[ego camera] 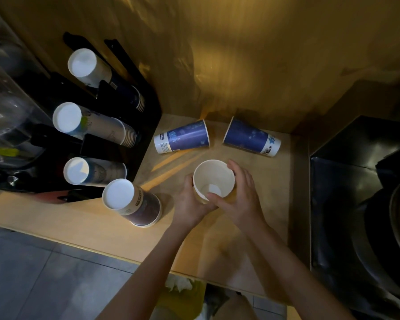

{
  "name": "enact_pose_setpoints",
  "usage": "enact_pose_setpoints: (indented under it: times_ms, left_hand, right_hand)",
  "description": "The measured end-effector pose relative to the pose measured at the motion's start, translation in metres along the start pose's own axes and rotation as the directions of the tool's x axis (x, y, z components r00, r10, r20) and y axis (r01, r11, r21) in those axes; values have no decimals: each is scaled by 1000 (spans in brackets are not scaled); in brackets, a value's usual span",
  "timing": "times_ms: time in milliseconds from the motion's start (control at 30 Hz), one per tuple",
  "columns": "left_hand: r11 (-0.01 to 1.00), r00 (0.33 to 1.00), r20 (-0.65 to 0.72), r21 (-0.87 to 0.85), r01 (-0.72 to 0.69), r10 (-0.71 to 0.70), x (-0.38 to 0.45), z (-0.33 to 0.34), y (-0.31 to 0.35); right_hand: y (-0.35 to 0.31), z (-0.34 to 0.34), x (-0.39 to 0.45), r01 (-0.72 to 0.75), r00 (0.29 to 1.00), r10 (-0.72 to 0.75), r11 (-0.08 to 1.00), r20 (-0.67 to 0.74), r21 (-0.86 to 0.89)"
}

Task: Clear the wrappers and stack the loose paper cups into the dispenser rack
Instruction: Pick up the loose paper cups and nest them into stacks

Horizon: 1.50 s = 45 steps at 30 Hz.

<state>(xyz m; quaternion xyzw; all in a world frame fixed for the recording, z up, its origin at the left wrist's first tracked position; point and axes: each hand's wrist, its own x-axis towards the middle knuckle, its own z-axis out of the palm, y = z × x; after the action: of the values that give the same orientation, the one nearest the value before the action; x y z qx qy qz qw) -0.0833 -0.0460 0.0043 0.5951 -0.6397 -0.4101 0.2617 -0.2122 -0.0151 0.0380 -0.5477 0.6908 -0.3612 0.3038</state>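
While both hands, left (189, 202) and right (238, 199), grip one upright cup (214, 179), two cups (183, 137) lie sideways, with seemingly four rack stacks (90, 125).

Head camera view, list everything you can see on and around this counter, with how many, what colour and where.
Upright cup: one, white inside, open end up, centre of counter, held by both hands.
Lying cups: two, blue and white, on their sides at the back, one left, one right.
Upside-down stack: one, dark print, white base up, on counter in front of rack.
Rack: one, black, left, with three stacks of cups in it, white bases showing.
Counter: one, light wood.
Bin: one, yellow liner, white crumpled paper inside, below counter edge.
Left hand: grips the cup's left side.
Right hand: fingers round its right side.
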Motion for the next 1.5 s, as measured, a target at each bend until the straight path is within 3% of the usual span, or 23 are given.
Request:
enact_pose_setpoints:
  times_ms: [200, 400, 667, 767, 867, 1000, 1100, 1267, 1367, 1433, 1500]
  left_hand:
    - [999, 999, 29, -24, -35, 35, -1, 2, 8]
    - [992, 989, 94, -66, -106, 112, 4, 23, 33]
    - [991, 976, 183, -93, -100, 115, 10, 37, 35]
    - [992, 949, 291, -26, -120, 122, 14, 30, 26]
    - [979, 932, 360, 172, -106, 37, 26, 14, 16]
    - [931, 987, 133, 343, -126, 84, 63, -11, 19]
    - [901, 991, 20, 415, -127, 130, 102, -16, 25]
    - [733, 991, 54, 668, -129, 125, 153, -8, 23]
    - [640, 996, 52, 764, -86, 72, 166, -7, 13]
    - [540, 989, 101, 829, -144, 108, 169, -5, 5]
    - [509, 980, 96, 843, -173, 174, 171, -5, -1]
  right_hand:
    - [4, -9, 2, 10, 1000, -10, 1000, 6, 28]
    - [14, -31, -5, -206, 965, 244, 930, -94, 305]
    - [33, -52, 9, -278, 916, 356, 895, -184, 349]
    - [34, -56, 28, -239, 939, 296, 929, -178, 284]
    - [32, -63, 62, -181, 961, 220, 957, -166, 225]
    - [37, -69, 118, -220, 967, 229, 972, -114, 83]
    - [44, -65, 145, -156, 987, 158, 970, -3, -189]
    - [64, -46, 154, 0, 974, 132, 812, 183, -584]
    - [75, -36, 150, -2, 969, 159, 775, 192, -631]
    - [79, -34, 148, 16, 979, 125, 746, 164, -665]
    - [80, -34, 148, 45, 985, 82, 724, 151, -688]
